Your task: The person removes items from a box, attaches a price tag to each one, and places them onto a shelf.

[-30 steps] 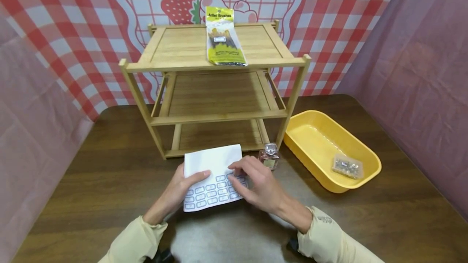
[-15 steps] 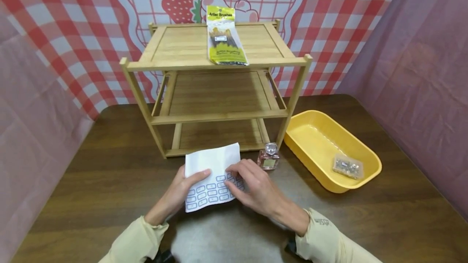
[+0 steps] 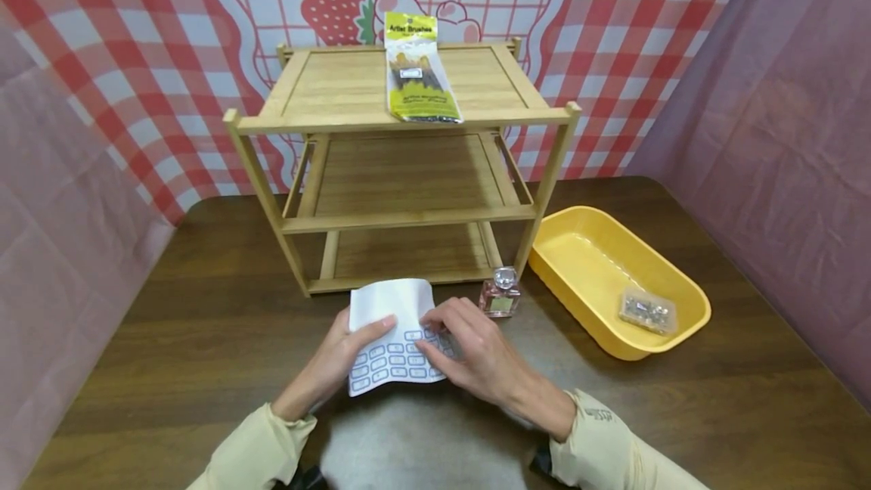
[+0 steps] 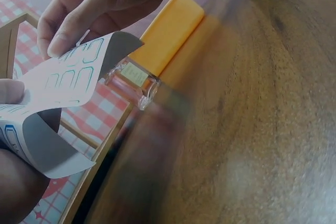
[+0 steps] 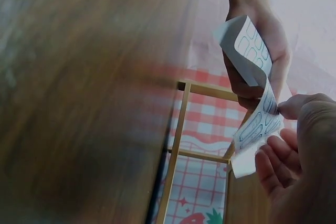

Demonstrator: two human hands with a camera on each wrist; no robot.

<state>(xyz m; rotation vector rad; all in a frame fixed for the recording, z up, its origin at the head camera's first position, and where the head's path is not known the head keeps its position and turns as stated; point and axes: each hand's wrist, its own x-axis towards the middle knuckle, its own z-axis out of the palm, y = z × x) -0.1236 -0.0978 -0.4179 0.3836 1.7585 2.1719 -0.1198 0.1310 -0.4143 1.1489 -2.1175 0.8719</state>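
A white sheet of sticky labels [image 3: 391, 360], printed with rows of blue-outlined boxes, is held up above the table in front of the rack. My left hand [image 3: 335, 358] grips its left side, thumb lying across the front. At the right part my right hand [image 3: 479, 350] pinches at the labels with thumb and index finger; the exact contact is partly hidden. Both wrist views show the sheet [image 4: 73, 80] bent into a wavy curve. In the right wrist view the right thumb [image 5: 302, 106] touches the sheet near a label. Just behind the right hand stands a pink perfume bottle [image 3: 500, 295].
A three-tier wooden rack [image 3: 408, 221] stands behind the hands. On its top shelf lies a labelled pack of artist brushes [image 3: 422, 78]. To the right, a yellow basin [image 3: 568, 255] contains a small clear box of metal pieces [image 3: 648, 311]. Checked cloth hangs behind.
The sheet has bent more, its top edge dropping and its right side curling. My right hand has shifted slightly left along it; the left hand keeps its grip.
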